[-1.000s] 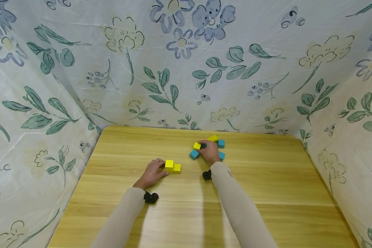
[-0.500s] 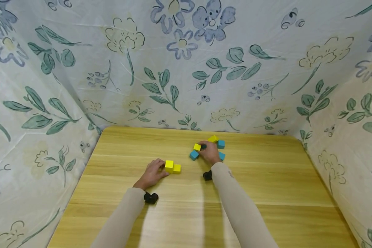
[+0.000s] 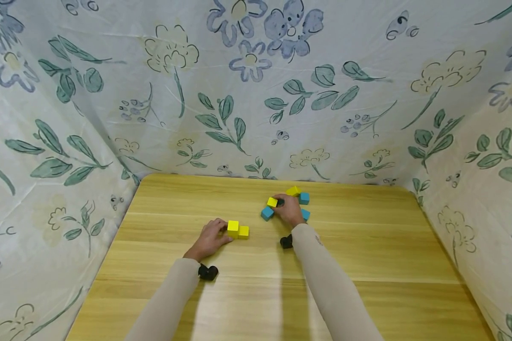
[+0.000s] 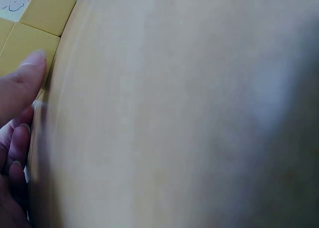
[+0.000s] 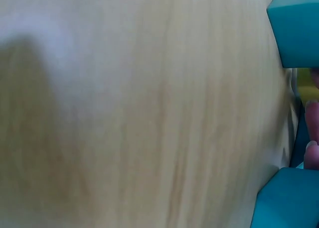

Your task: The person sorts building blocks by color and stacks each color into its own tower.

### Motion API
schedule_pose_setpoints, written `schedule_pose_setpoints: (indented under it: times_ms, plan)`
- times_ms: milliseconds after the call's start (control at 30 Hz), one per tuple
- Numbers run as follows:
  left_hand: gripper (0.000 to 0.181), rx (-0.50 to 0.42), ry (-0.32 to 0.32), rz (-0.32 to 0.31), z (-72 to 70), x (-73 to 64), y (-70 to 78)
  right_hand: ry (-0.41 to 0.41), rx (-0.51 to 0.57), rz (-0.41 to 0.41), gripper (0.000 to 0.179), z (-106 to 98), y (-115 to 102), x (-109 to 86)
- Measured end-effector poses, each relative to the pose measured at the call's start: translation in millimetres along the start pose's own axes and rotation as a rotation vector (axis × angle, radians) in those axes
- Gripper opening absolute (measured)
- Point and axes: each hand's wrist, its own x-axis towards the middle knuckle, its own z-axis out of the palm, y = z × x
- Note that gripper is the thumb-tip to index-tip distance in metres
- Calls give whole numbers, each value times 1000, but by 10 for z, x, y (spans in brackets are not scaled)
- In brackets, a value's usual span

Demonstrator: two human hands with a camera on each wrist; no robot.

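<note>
In the head view my left hand (image 3: 209,239) holds the left side of a yellow block stack (image 3: 233,226), and a lower yellow cube (image 3: 243,232) adjoins it on the right. The left wrist view shows the thumb (image 4: 25,83) pressed on a yellow cube's face (image 4: 32,44). Farther back, my right hand (image 3: 290,208) pinches a yellow cube (image 3: 272,202) between thumb and index finger. Under that hand a blue cube (image 3: 280,201) shows dark and partly hidden. One blue cube (image 3: 267,213) sits just left of it, another blue cube (image 3: 306,215) on its right.
Behind the right hand lie a yellow block (image 3: 293,191) and a blue cube (image 3: 304,198). The wooden table (image 3: 367,237) is bounded by floral cloth (image 3: 256,118) at the back and both sides. Black wrist cameras (image 3: 207,272) sit under the sleeves.
Both hands stay nearly where they were. The yellow cube at the right hand's fingertips shifts very slightly to the right and nearer.
</note>
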Motion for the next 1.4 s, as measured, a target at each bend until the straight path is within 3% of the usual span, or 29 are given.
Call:
schedule_pose_setpoints:
  times_ms: [333,600,800,1067,1233,1400]
  plan:
    - [40,3,6,9,7,1,-3,10,85,-17,43,-45,4,-11]
    - [40,9,9,15,13,13,-11,58,155,10,42,-78,-88,-61]
    - [39,0,5,11,14,-5,-8,99,198,-26,40,-49,-132,-167]
    - [39,0,6,8,22,-19,-19,140,287,-37,38,72,-194,-374]
    - [39,2,3,9,26,-23,-21,160,304,-108,37,189,-224,-517]
    - [39,3,11,18,20,-13,-9,130,359,-165,36,328,-235,-645]
